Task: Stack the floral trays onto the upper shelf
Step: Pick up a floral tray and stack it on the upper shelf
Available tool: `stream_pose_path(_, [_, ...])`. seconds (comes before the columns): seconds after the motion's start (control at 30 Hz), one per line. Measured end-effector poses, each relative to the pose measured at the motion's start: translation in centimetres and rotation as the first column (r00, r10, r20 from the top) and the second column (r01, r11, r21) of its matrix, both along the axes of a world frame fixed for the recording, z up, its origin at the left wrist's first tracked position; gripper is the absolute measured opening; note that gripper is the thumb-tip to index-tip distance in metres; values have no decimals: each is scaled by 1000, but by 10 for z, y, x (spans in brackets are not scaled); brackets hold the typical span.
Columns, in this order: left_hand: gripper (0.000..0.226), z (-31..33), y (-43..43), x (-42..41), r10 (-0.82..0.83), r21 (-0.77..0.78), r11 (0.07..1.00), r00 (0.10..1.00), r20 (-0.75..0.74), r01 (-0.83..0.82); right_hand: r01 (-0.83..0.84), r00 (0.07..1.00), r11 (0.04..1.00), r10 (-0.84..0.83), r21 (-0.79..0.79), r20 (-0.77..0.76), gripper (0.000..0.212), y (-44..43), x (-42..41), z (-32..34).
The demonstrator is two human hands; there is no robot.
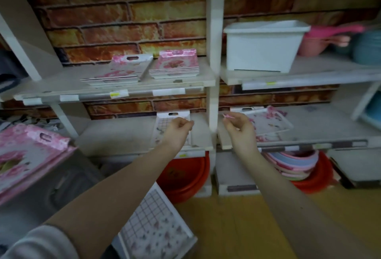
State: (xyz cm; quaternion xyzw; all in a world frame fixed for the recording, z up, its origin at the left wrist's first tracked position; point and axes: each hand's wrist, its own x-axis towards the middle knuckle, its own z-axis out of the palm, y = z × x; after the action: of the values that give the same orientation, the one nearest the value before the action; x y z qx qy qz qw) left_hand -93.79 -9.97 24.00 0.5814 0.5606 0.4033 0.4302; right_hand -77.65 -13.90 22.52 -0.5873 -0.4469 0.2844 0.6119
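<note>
Two stacks of pink floral trays sit on the upper shelf (61, 85), one at the left (115, 71) and one at the right (175, 64). On the lower shelf lies a checked floral tray (165, 122); my left hand (179, 129) hovers in front of it with curled fingers and nothing visible in it. My right hand (240, 128) is raised before the right compartment, fingers curled, just left of another floral tray (270, 122). More pink floral trays (24, 155) are piled at the left. A checked floral tray (156, 229) lies below my arms.
A white upright post (214, 52) divides the shelf bays. A white plastic tub (261, 48) and pink scoops (329, 38) stand on the upper right shelf. Red basins (185, 174) and stacked pastel plates (294, 166) fill the bottom level above a yellow floor.
</note>
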Motion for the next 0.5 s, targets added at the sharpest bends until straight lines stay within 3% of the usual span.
stream_pose_path(0.17, [24, -6, -26, 50, -56, 2, 998, 998, -22, 56, 63, 998, 997, -64, -42, -15, 31, -37, 41, -6])
stream_pose_path(0.33, [19, -10, -41, 89, -114, 3, 993, 993, -28, 114, 118, 992, 992, -119, -46, -31, 11, -60, 72, -6])
stream_pose_path(0.5, [19, -17, -42, 111, -154, 0, 988, 988, 0, 154, 147, 985, 987, -151, -58, -79, 21, -73, 90, -8])
